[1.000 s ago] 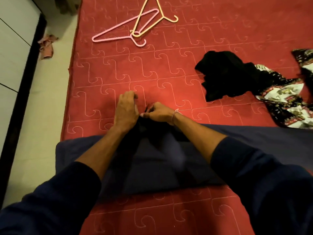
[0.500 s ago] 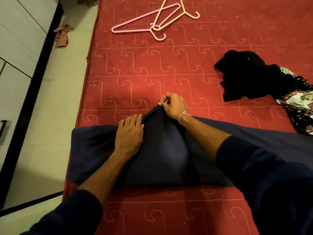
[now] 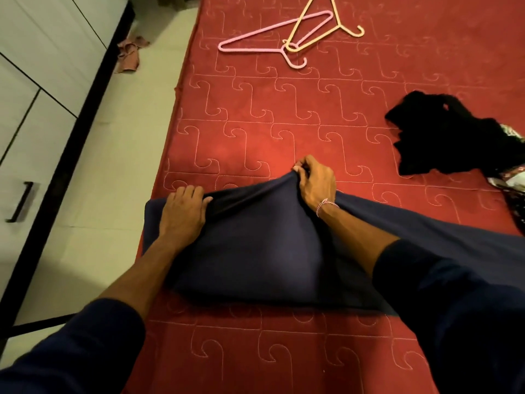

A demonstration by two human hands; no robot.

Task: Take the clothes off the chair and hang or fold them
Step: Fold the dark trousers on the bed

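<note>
The right hand's fingers (image 3: pixel 305 167) curl tightly together and pinch a raised peak of the navy garment (image 3: pixel 264 251), lifting the cloth's far edge off the bed so that it tents upward beneath the right hand (image 3: pixel 315 183). A thin beaded bracelet (image 3: pixel 326 205) circles that wrist, and the forearm runs back to a rolled dark sleeve at the lower right. The left hand's fingers (image 3: pixel 196 191) lie close together, bent over the garment's far edge with the thumb pointing toward the raised peak, while the left hand (image 3: pixel 181 214) rests palm down on the fabric near its left end, pinning it flat. The navy garment stretches across the near part of the red quilted bed (image 3: pixel 255 132), its left end at the bed's edge and its right end running out of view under the right arm. Farther off on the bed, well apart from the hands, a black garment (image 3: pixel 437 137) lies crumpled at the right, touching a patterned cloth (image 3: pixel 511 183) at the frame's edge. At the far end of the bed, a pink hanger (image 3: pixel 264 39) and a yellow hanger (image 3: pixel 326 24) lie overlapping. On the pale floor to the left sits a small pinkish rag (image 3: pixel 129 54), beside a white cabinet (image 3: pixel 34 81) with a dark handle.
</note>
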